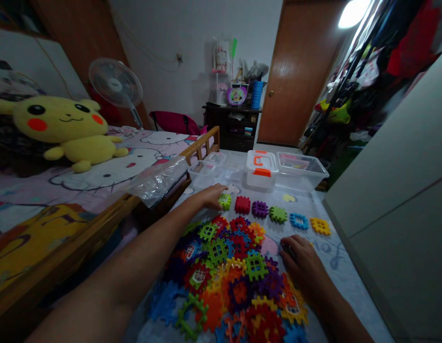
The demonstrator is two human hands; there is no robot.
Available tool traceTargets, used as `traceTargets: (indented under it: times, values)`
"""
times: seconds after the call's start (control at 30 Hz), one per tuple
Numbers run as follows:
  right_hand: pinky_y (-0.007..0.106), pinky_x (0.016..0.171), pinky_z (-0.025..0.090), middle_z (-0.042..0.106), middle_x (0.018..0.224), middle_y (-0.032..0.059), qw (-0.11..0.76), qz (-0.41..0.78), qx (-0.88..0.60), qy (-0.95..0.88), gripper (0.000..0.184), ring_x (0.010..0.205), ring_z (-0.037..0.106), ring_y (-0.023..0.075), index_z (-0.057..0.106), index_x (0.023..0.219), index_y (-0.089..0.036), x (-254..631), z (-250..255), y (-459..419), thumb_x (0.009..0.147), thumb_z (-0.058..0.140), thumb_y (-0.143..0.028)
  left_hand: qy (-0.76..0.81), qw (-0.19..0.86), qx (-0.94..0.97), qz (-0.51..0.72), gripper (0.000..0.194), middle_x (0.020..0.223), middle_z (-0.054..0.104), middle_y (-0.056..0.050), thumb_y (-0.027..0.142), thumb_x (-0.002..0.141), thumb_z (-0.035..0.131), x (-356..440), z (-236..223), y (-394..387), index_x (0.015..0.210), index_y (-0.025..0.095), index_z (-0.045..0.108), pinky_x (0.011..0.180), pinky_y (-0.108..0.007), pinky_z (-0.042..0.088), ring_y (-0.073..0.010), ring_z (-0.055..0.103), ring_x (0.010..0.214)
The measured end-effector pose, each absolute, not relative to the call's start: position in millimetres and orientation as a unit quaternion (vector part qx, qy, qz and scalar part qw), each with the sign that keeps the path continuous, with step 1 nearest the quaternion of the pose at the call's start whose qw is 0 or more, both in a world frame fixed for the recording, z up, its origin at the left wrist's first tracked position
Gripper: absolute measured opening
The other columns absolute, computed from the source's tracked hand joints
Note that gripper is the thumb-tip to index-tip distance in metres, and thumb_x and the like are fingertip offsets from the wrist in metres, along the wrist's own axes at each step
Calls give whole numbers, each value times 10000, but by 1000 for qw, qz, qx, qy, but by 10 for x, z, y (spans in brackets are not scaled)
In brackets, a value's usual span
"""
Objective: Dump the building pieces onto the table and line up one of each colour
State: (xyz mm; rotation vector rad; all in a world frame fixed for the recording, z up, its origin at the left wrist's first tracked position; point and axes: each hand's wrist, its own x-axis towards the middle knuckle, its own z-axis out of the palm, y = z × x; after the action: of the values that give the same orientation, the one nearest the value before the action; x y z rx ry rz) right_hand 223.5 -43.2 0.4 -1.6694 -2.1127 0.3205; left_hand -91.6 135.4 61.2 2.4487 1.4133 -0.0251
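Observation:
A row of interlocking plastic building blocks stretches across the sheet-covered table. At its left end my left hand (214, 196) is closed on a lime-green building block (225, 202). Rightward from it sit a red block (242, 205), a purple block (260, 209), a green block (278, 214), a blue block (299, 221) and a yellow block (320, 226). My right hand (298, 255) rests just right of the pile of loose building blocks (238, 281), fingers loosely bent and apart, with nothing visible in them. Its palm side is hidden.
Behind the row stand a lidded clear box (262, 174) with orange latches, an open clear bin (302, 174) and a smaller clear container (202, 172). A wooden bed rail (202, 147) borders the left side. A white cabinet (392, 200) stands to the right.

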Motion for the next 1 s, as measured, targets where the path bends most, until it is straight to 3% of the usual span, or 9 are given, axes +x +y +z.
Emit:
traceTargets:
  times: [0.13, 0.27, 0.47, 0.77, 1.0]
  values:
    - [385, 821, 466, 643, 962, 83, 203, 120, -599, -766, 170, 900, 589, 243, 659, 929, -213, 2250, -3, -422, 911, 511, -295, 513, 211, 824, 118, 812, 1512, 436, -182, 382, 704, 711, -1226, 673, 1069, 1424, 130, 433, 1132, -379, 341, -292, 437, 1378]
    - [382, 826, 473, 666, 964, 88, 208, 109, -600, -765, 189, 907, 606, 247, 673, 947, -214, 2258, -9, -418, 900, 519, -313, 540, 326, 745, 217, 657, 1411, 560, -158, 478, 747, 672, -1635, 547, 691, 1311, 160, 561, 1074, -407, 419, -316, 522, 1305]
    - [368, 862, 483, 715, 1010, 107, 203, 98, -613, -757, 271, 947, 648, 245, 702, 997, -195, 2257, 40, -435, 924, 455, -277, 568, 444, 631, 287, 575, 1245, 686, -139, 558, 664, 736, -1833, 273, 386, 1093, 180, 680, 1024, -444, 465, -345, 625, 1172]
    - [373, 861, 494, 719, 995, 107, 222, 97, -606, -758, 274, 940, 647, 243, 705, 993, -186, 2250, 13, -441, 911, 455, -263, 557, 503, 542, 379, 584, 1124, 735, -110, 586, 626, 767, -1544, 200, 314, 1029, 173, 674, 978, -442, 492, -303, 666, 1094]
    - [412, 886, 498, 729, 994, 110, 289, 83, -579, -758, 259, 967, 653, 264, 697, 977, -204, 2263, 44, -401, 925, 453, -271, 492, 585, 495, 413, 516, 1153, 729, -109, 452, 694, 787, -1739, 117, 278, 1113, 185, 646, 1046, -429, 456, -287, 630, 1193]
